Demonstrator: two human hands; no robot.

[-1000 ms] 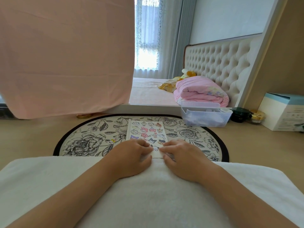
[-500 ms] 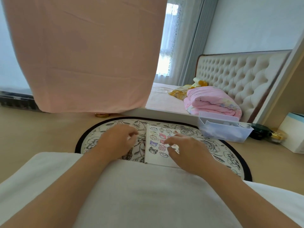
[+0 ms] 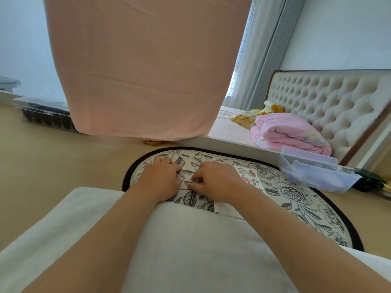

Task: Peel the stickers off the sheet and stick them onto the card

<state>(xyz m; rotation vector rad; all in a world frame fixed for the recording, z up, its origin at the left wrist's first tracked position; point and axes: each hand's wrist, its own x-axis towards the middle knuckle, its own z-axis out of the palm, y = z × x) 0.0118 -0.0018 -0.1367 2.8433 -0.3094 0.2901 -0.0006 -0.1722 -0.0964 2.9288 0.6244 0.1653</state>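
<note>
Pinching a small sticker [image 3: 193, 182] between thumb and forefinger, the right hand [image 3: 213, 182] sits low over the floral mat [image 3: 296, 199], its other fingers curled in beside the pinch. The sticker is tiny and yellowish, and its picture is too small to read. The left hand [image 3: 163, 178] lies just beside it, knuckles up and fingers bent, with the fingertips down on the mat. I cannot tell whether it grips anything under them. The two hands nearly touch at the fingertips.

The sticker sheet [image 3: 250, 176] lies flat on the mat under the right hand and wrist. A few pink and orange cartoon stickers show past the knuckles, and its white near edge shows below the wrist. A pale strip shows by the left fingertips, but I cannot tell whether this is the card.

Both forearms rest on a white towel [image 3: 190, 246] that covers the near edge of the mat. The mat is oval with a black border and lies on a tan surface [image 3: 53, 161]. A clear plastic bin [image 3: 313, 174] stands at the mat's right edge, with a dark jar [image 3: 368, 179] just beyond it. A gold lid [image 3: 152, 142] lies behind the mat, below a hanging pink cloth [image 3: 137, 70]. Farther back, a folded pink blanket [image 3: 289, 132] lies on a bed before a tufted headboard [image 3: 328, 98].
</note>
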